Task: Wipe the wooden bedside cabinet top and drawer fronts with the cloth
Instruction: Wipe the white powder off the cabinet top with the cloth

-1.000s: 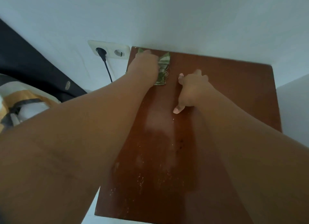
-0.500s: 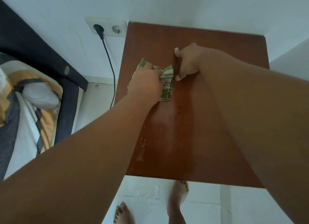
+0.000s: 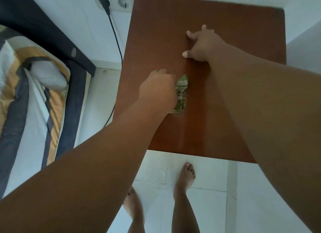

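The reddish-brown wooden cabinet top (image 3: 156,33) fills the middle of the head view, seen from above. My left hand (image 3: 158,88) presses a green and white checked cloth (image 3: 181,93) onto the left-centre of the top; most of the cloth is hidden under the hand. My right hand (image 3: 202,43) rests flat on the wood farther back and to the right, fingers spread, holding nothing. The drawer fronts are out of sight below the front edge.
A white wall socket (image 3: 112,2) with a black plug and cable (image 3: 116,41) sits left of the cabinet. A bed (image 3: 34,86) with patterned bedding and a dark frame stands at the left. My bare feet (image 3: 187,175) are on white floor tiles in front.
My left hand has dragged the cloth from the back left corner toward the front along the top. The right hand stayed planted on the wood. The camera has tilted down, showing floor and feet.
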